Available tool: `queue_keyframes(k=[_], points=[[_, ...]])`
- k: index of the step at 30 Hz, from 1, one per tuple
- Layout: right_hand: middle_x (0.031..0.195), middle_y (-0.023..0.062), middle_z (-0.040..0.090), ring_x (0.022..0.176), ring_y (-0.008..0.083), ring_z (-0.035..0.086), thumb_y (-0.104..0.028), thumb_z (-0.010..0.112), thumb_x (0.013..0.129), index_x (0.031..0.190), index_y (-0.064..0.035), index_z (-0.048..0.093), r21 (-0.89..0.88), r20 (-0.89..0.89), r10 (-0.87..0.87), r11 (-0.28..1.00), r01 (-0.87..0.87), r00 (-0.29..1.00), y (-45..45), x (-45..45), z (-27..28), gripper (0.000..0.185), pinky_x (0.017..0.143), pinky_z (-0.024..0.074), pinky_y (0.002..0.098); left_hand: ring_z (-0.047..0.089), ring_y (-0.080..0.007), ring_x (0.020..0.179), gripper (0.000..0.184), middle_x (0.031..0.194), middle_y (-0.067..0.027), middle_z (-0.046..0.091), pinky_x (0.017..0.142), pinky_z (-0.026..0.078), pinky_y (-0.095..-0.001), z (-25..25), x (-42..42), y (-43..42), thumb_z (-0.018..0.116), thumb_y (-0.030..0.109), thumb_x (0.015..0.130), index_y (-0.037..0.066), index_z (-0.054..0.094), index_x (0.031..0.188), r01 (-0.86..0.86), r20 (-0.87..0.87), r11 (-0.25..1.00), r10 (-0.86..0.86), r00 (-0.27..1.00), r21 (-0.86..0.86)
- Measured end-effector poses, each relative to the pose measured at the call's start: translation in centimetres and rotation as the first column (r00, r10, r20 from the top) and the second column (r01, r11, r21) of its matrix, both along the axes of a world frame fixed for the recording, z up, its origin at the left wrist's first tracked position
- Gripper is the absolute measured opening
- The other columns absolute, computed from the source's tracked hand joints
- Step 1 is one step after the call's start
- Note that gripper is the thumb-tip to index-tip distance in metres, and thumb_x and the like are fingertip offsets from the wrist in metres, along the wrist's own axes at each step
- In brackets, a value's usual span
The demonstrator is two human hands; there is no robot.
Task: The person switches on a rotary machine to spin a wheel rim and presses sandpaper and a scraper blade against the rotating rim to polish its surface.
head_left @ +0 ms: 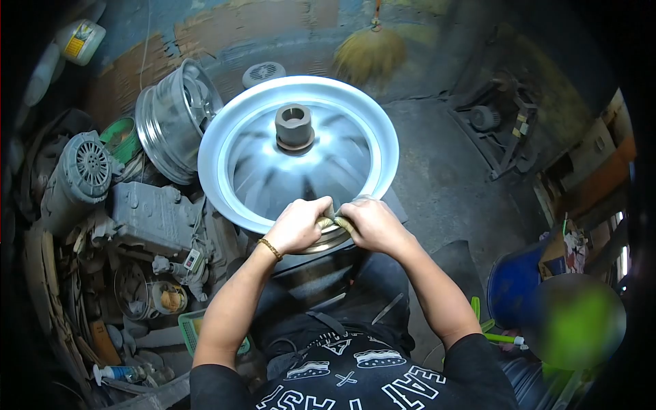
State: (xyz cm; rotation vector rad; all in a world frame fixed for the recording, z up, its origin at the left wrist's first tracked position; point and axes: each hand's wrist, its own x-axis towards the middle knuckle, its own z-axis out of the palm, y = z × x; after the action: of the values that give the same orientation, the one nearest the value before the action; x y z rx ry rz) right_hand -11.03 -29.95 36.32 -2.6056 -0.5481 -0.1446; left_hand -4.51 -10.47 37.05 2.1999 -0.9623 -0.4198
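A silvery wheel rim lies face up before me, its spokes smeared by motion. A metal hub nut or clamp stands at its centre. My left hand, with a chain bracelet at the wrist, is closed at the near edge of the rim. Beside it, almost touching, my right hand is closed too. Both pinch a folded yellowish strip against the rim's edge; whether it is cloth or abrasive paper cannot be told. The fingertips are partly hidden.
Another wheel rim leans at the left, above a grey motor and a dusty metal housing. A green basket sits by my left arm. At the right are a blue drum and a motor on a frame.
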Motion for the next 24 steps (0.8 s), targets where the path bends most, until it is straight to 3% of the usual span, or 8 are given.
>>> queue_keyframes(k=[6, 10, 13, 14, 16, 21, 23, 24], points=[[0.085, 0.0184, 0.068, 0.085, 0.0382, 0.065, -0.011, 0.066, 0.082, 0.094, -0.0012, 0.067, -0.001, 0.006, -0.017, 1.0, 0.018, 1.0, 0.0, -0.1, -0.5, 0.015, 0.078, 0.0514, 0.0466, 0.063, -0.0456, 0.09, 0.021, 0.086, -0.026, 0.065, 0.078, 0.048, -0.0514, 0.1, -0.2, 0.1, 0.054, -0.001, 0.077, 0.003, 0.058, 0.098, -0.001, 0.084, 0.999, -0.004, 0.996, 0.053], [0.089, 0.0208, 0.069, 0.088, 0.0381, 0.066, -0.016, 0.063, 0.089, 0.102, -0.0011, 0.071, 0.22, 0.101, 0.008, 0.975, -0.031, 0.995, -0.3, 0.3, 1.0, 0.021, 0.081, 0.0517, 0.0457, 0.062, -0.0465, 0.089, 0.021, 0.086, -0.026, 0.065, 0.076, 0.048, -0.0498, 1.4, -0.5, 0.6, 0.053, -0.003, 0.077, 0.002, 0.056, 0.098, -0.058, 0.142, 0.997, 0.063, 0.988, -0.041], [0.095, 0.0198, 0.072, 0.087, 0.0291, 0.071, -0.011, 0.062, 0.092, 0.102, 0.0032, 0.07, 0.339, -0.119, -0.041, 0.938, 0.079, 0.992, -0.6, 0.6, 2.8, 0.019, 0.079, 0.0534, 0.0358, 0.062, -0.0459, 0.089, 0.021, 0.088, -0.0252, 0.065, 0.075, 0.05, -0.0442, 2.2, -0.8, 1.5, 0.053, -0.006, 0.079, 0.0, 0.057, 0.099, -0.127, 0.138, 0.982, 0.146, 0.98, -0.14], [0.095, 0.0198, 0.072, 0.087, 0.0291, 0.071, -0.011, 0.062, 0.092, 0.102, 0.0032, 0.07, 0.339, -0.118, -0.04, 0.937, 0.078, 0.992, -0.7, 0.8, 2.9, 0.019, 0.079, 0.0534, 0.0358, 0.062, -0.0452, 0.088, 0.021, 0.088, -0.0245, 0.065, 0.075, 0.05, -0.0424, 2.5, -0.8, 1.6, 0.054, -0.006, 0.08, -0.001, 0.058, 0.1, -0.125, 0.133, 0.982, 0.144, 0.981, -0.143], [0.09, 0.0184, 0.072, 0.082, 0.0245, 0.07, -0.01, 0.063, 0.092, 0.104, 0.0036, 0.069, 0.359, -0.226, 0.03, 0.932, 0.054, 0.974, -0.9, 1.1, 3.1, 0.019, 0.077, 0.0534, 0.0345, 0.062, -0.0459, 0.089, 0.019, 0.088, -0.0252, 0.065, 0.076, 0.05, -0.0453, 2.0, -0.6, 1.8, 0.054, -0.004, 0.082, 0.0, 0.057, 0.101, -0.123, 0.1, 0.978, 0.141, 0.985, -0.17], [0.09, 0.018, 0.073, 0.08, 0.0231, 0.07, -0.011, 0.066, 0.09, 0.106, 0.0031, 0.068, 0.39, -0.232, 0.076, 0.92, 0.021, 0.97, -0.5, 1.5, 2.6, 0.021, 0.076, 0.0533, 0.0347, 0.062, -0.0462, 0.089, 0.014, 0.088, -0.026, 0.065, 0.076, 0.05, -0.046, 1.7, -0.7, 2.0, 0.055, 0.0, 0.087, 0.0, 0.056, 0.102, -0.144, 0.047, 0.959, 0.16, 0.986, -0.244], [0.09, 0.0181, 0.073, 0.081, 0.0232, 0.07, -0.009, 0.067, 0.088, 0.105, 0.0026, 0.069, 0.419, -0.206, 0.08, 0.908, 0.014, 0.975, -0.2, 1.4, 2.7, 0.021, 0.075, 0.0534, 0.0347, 0.068, -0.0365, 0.082, 0.015, 0.089, -0.0205, 0.068, 0.074, 0.051, -0.0373, 1.4, -0.6, 1.8, 0.058, -0.001, 0.089, -0.001, 0.061, 0.104, -0.171, 0.032, 0.951, 0.185, 0.982, -0.258], [0.09, 0.0181, 0.073, 0.081, 0.0232, 0.07, -0.009, 0.067, 0.088, 0.105, 0.0026, 0.069, 0.421, -0.207, 0.078, 0.907, 0.017, 0.975, -0.3, 1.5, 2.6, 0.021, 0.075, 0.0534, 0.0347, 0.068, -0.0365, 0.082, 0.015, 0.089, -0.0205, 0.068, 0.074, 0.051, -0.0373, 1.4, -0.6, 1.8, 0.058, -0.001, 0.089, -0.001, 0.061, 0.104, -0.169, 0.031, 0.952, 0.183, 0.983, -0.256]])
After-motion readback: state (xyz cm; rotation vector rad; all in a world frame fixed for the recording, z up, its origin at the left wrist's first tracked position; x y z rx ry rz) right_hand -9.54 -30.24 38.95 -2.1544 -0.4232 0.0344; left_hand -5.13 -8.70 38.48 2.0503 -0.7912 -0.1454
